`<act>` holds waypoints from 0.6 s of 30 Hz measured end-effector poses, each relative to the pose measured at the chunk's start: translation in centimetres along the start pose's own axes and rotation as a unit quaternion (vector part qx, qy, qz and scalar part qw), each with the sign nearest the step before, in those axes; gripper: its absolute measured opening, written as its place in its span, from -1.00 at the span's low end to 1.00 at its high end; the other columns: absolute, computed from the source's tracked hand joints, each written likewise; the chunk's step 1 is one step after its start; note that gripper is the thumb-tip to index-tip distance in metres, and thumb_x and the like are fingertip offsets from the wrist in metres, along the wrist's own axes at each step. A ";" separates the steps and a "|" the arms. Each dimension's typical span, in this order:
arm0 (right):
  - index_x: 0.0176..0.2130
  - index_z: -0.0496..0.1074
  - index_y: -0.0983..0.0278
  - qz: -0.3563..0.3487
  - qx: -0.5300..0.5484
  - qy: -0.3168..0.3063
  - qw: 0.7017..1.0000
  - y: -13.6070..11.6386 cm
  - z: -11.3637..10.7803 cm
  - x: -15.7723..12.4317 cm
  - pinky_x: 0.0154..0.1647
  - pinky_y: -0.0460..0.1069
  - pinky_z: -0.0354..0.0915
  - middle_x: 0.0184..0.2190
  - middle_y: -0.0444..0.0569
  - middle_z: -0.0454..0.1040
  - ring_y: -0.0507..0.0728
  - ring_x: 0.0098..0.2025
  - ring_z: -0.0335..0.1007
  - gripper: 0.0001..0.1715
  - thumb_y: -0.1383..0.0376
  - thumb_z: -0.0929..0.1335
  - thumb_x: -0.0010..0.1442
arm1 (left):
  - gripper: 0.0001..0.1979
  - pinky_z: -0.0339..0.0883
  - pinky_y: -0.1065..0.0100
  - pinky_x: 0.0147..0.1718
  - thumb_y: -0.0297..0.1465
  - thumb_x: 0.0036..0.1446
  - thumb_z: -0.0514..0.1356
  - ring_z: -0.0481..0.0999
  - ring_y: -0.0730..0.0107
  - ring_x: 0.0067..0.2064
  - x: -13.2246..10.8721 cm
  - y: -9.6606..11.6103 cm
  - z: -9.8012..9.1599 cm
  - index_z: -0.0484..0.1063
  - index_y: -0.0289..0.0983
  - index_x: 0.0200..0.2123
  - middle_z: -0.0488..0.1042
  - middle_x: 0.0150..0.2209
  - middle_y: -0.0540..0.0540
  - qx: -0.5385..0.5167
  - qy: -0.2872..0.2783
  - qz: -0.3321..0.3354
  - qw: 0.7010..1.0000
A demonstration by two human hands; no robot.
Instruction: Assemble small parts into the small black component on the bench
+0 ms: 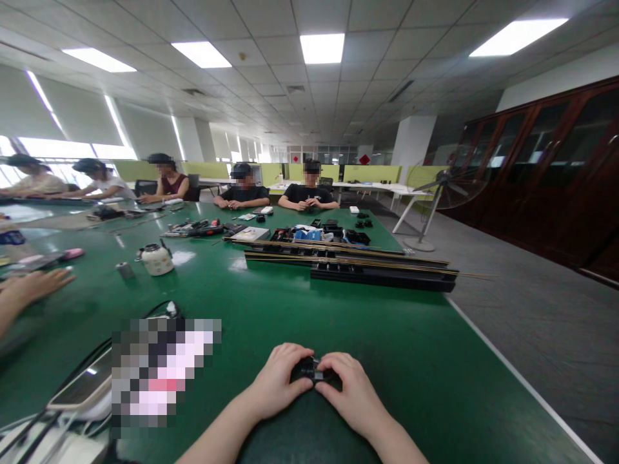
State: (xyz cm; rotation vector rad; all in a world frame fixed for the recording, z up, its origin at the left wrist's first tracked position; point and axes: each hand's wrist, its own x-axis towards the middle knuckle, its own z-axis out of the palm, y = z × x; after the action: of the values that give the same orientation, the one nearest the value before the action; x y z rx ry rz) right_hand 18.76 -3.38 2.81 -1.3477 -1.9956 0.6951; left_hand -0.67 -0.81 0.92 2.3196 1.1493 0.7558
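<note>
A small black part (311, 370) sits between my two hands, just above the green table (271, 303). My left hand (278, 380) curls round its left end with thumb and fingers pinched. My right hand (351, 386) grips the right end the same way. The part is mostly hidden by my fingers. Both forearms reach in from the bottom edge.
Long black rails with thin rods (353, 264) lie across the table beyond my hands. A white jar (156, 259) stands mid-left, a phone (82, 386) and cables at lower left. Another person's hand (33, 287) rests at left. Several people sit at the far end. A floor fan (438, 193) stands right.
</note>
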 end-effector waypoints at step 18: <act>-0.30 0.41 0.20 0.058 0.104 0.050 0.992 0.5 0.0 0.3 -0.04 0.04 0.24 -0.24 -0.06 0.48 0.16 -0.13 0.37 -0.84 0.26 0.33 0.03 | -0.63 0.15 0.17 0.00 -0.41 0.01 0.23 0.34 0.16 -0.02 0.1 0.1 -0.1 0.33 -0.16 -0.06 0.42 -0.09 -0.09 0.007 -0.007 -0.013 1.000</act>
State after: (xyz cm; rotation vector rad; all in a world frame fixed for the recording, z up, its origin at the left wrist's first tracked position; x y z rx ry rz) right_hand 19.03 -2.87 2.51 -1.3529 -1.7267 0.8466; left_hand -0.65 -0.77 1.10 2.3133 1.1785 0.7241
